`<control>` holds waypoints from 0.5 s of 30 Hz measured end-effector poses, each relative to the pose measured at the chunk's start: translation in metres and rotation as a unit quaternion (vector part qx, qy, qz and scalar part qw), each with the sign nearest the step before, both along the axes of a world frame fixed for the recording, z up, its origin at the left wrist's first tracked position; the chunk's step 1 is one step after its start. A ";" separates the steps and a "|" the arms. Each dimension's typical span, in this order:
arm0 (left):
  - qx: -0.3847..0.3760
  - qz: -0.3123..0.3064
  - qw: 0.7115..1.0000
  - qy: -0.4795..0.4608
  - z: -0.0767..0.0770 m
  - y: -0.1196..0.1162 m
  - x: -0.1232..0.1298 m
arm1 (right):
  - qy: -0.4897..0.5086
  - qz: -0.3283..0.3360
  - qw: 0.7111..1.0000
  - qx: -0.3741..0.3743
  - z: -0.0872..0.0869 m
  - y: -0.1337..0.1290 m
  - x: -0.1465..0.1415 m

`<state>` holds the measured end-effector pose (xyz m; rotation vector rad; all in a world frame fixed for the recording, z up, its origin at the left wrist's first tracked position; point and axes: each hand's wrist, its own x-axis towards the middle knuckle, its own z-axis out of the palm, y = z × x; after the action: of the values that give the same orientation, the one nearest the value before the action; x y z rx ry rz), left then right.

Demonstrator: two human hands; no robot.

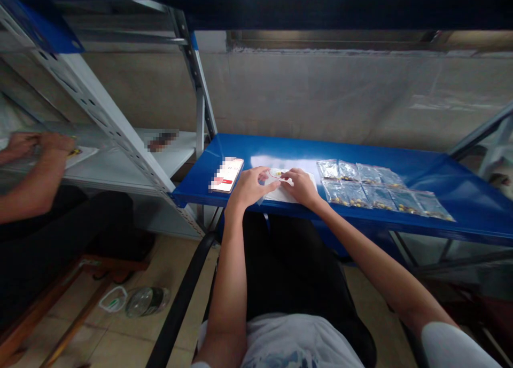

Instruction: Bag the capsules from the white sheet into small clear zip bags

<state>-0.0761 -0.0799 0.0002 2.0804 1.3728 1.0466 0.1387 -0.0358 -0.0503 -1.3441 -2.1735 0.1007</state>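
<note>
A thin reddish cord (274, 175) curves between my two hands. My left hand (251, 187) pinches it from the left, with thumb and fingertips towards the middle. From the right, my right hand (300, 186) meets it with the fingers closed around its other part. Both hands are just above a white cloth or paper sheet (280, 196) on the blue shelf. Small yellow bits (279, 173) show behind the fingers, too small to make out. Fingers partly hide the cord's ends.
Several clear plastic bags (374, 195) with small yellowish and dark beads lie in two rows on the right of the blue shelf (473, 197). A lit phone (227, 175) lies left. Further left, another person's hands (44, 143) work at a grey shelf. A metal upright (100, 111) stands between.
</note>
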 end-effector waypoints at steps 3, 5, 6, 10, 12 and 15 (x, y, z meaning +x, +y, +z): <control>-0.003 0.007 1.000 0.014 -0.001 0.001 -0.001 | -0.008 0.005 1.000 -0.001 -0.001 0.002 0.001; -0.003 0.009 1.000 0.017 -0.001 0.001 -0.001 | -0.013 0.013 1.000 -0.007 0.000 0.004 0.001; -0.004 0.008 1.000 0.017 -0.001 0.001 -0.001 | -0.015 0.016 1.000 -0.009 0.000 0.004 0.001; -0.008 0.007 1.000 0.016 0.000 0.000 0.000 | -0.025 0.015 0.999 -0.016 0.000 0.004 -0.003; -0.011 0.007 1.000 0.016 0.001 0.000 0.001 | -0.029 0.012 0.999 -0.017 0.001 0.004 -0.005; -0.016 0.008 1.000 0.019 0.002 -0.001 0.000 | -0.024 0.009 1.000 -0.017 0.006 0.004 -0.004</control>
<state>-0.0758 -0.0806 0.0020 2.0797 1.4166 0.9899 0.1351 -0.0313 -0.0444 -1.3598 -2.2335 0.1139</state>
